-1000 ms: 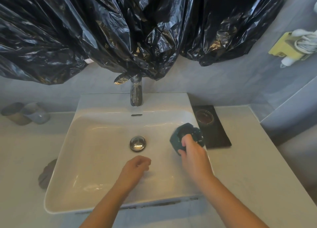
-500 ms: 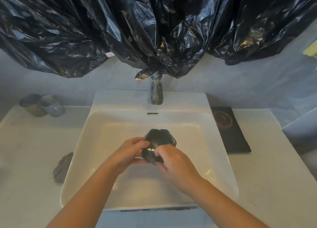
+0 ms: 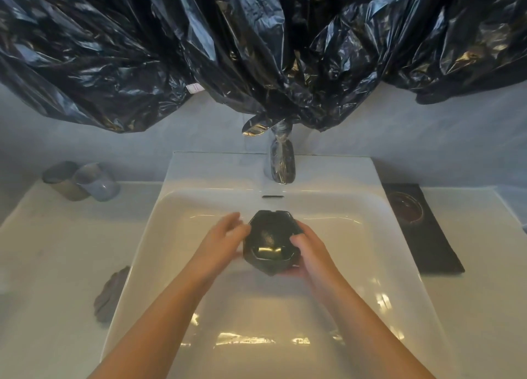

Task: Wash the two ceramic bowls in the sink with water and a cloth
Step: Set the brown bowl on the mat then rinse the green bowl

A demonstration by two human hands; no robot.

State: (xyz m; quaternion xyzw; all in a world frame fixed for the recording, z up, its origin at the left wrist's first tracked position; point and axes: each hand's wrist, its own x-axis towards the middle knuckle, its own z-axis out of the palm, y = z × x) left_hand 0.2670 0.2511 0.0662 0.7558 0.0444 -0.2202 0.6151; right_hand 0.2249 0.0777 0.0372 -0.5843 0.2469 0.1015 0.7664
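A dark, faceted ceramic bowl (image 3: 271,244) hangs over the middle of the white sink (image 3: 379,267), below the tap (image 3: 281,164). My right hand (image 3: 310,253) grips its right side, thumb over the rim. My left hand (image 3: 222,241) lies against the bowl's left side with its fingers nearly straight and blurred. A second dark bowl (image 3: 405,210) sits on a black mat (image 3: 433,247) to the right of the sink. A grey cloth (image 3: 111,296) lies crumpled on the counter by the sink's left edge, away from both hands. No water stream is visible.
Two cups (image 3: 82,181) stand at the back left of the counter (image 3: 51,264). Black plastic bags (image 3: 228,50) hang over the wall above the tap. The drain is hidden behind the bowl.
My right hand carried the bowl from the sink's right edge to the middle. My left hand came up from the sink's bottom and met the bowl's left side.
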